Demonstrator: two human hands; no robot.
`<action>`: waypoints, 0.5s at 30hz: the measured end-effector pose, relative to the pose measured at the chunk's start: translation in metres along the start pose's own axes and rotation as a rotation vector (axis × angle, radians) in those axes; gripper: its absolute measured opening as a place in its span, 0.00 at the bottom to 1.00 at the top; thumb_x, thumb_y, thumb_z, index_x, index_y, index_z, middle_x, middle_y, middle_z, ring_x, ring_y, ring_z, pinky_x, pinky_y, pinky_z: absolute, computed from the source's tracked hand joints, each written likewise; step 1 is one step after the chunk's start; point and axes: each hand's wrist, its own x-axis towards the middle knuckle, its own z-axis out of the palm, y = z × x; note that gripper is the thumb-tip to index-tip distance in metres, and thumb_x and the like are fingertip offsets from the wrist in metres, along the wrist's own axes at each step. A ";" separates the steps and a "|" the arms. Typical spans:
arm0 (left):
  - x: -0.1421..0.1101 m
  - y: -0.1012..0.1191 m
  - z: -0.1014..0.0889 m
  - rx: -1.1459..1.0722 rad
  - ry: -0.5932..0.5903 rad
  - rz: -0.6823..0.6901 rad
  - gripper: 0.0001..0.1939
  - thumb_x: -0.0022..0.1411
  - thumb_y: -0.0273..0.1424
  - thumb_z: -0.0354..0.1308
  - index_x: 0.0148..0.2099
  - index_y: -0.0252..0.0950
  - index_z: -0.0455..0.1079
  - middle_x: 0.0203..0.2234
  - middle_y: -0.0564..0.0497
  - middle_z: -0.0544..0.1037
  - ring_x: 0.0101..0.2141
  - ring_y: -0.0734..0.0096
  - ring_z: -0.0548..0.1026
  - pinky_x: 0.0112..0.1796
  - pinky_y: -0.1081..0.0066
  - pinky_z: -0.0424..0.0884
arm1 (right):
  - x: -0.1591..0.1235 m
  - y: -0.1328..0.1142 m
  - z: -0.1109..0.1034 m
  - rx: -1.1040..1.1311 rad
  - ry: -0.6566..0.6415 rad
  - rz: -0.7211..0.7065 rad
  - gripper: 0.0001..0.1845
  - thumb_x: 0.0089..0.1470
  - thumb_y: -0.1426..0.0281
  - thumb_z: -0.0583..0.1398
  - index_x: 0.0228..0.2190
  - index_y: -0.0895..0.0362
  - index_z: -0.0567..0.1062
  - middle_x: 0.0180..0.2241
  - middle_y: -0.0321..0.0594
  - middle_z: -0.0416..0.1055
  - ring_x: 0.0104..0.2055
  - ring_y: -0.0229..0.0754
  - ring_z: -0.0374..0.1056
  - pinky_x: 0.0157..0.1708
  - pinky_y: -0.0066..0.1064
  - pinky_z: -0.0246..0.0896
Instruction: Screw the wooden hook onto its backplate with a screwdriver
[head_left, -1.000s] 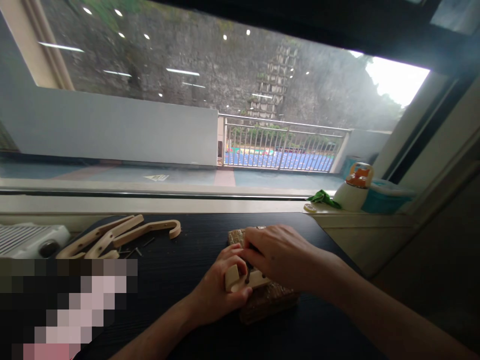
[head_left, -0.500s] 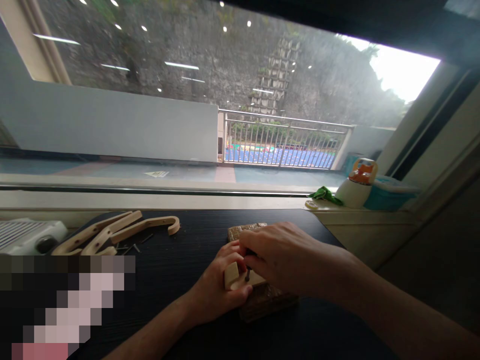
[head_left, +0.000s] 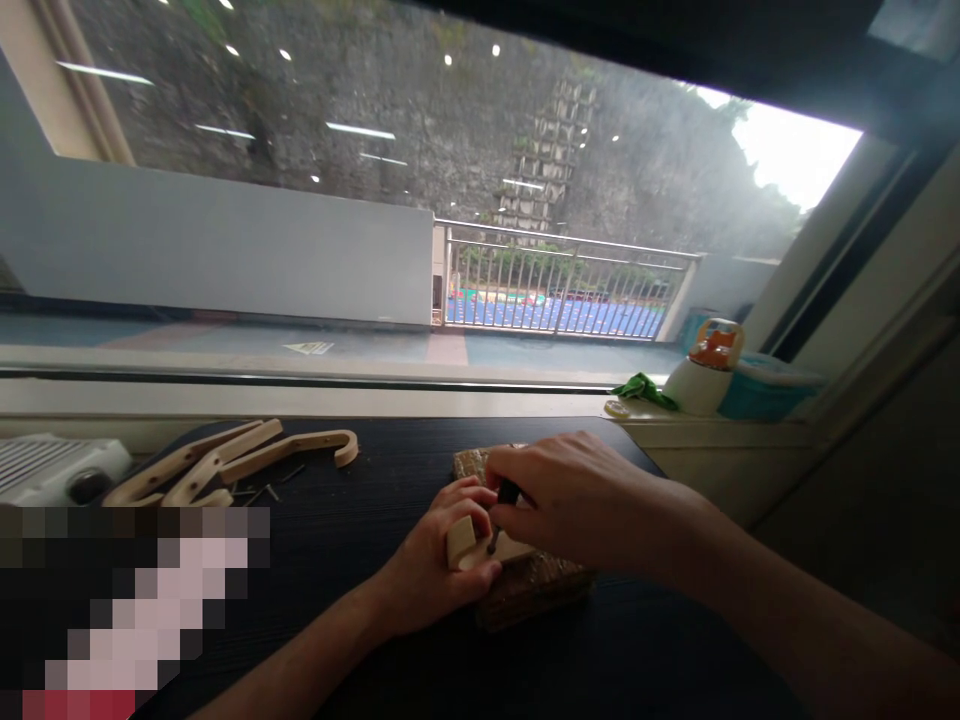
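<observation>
Head view: on the table (head_left: 360,540), a pale wooden hook (head_left: 462,538) is held on a brown block (head_left: 536,597) by the left hand's fingers (head_left: 456,513). A black-handled tool (head_left: 508,493) is gripped in the right hand (head_left: 562,482), by which part of the hook is hidden. Other hooks (head_left: 214,468) and small metal pieces (head_left: 271,493) are strewn leftward, near a white appliance (head_left: 56,465). A green cloth (head_left: 641,390) is seen on the sill (head_left: 480,400).

I note a bare, slim-fingered left hand (head_left: 439,555) on a slender, uncovered left forearm (head_left: 319,645) that tapers to the wrist. The bare right hand (head_left: 562,490) shows rounded knuckles; the smooth right forearm (head_left: 757,580) is likewise uncovered along its visible length, underside in shadow.
</observation>
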 end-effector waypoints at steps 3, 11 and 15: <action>0.001 0.005 -0.002 -0.002 -0.013 -0.016 0.13 0.45 0.24 0.60 0.36 0.36 0.68 0.46 0.47 0.69 0.52 0.56 0.63 0.55 0.60 0.58 | 0.000 -0.003 -0.007 0.003 -0.069 -0.070 0.07 0.54 0.68 0.55 0.29 0.55 0.73 0.28 0.37 0.74 0.29 0.40 0.66 0.24 0.30 0.43; 0.001 0.004 0.000 -0.021 -0.013 -0.002 0.08 0.46 0.24 0.60 0.32 0.36 0.67 0.46 0.47 0.70 0.53 0.56 0.61 0.57 0.60 0.55 | 0.005 -0.007 0.000 0.083 -0.107 -0.061 0.09 0.56 0.69 0.53 0.31 0.58 0.72 0.29 0.39 0.73 0.31 0.40 0.67 0.25 0.29 0.47; 0.001 0.002 0.000 -0.032 -0.019 0.006 0.12 0.45 0.23 0.61 0.35 0.37 0.67 0.47 0.48 0.69 0.56 0.57 0.58 0.57 0.61 0.54 | 0.007 -0.002 0.009 0.062 -0.019 0.051 0.12 0.58 0.65 0.51 0.29 0.57 0.70 0.26 0.38 0.71 0.28 0.39 0.66 0.24 0.29 0.45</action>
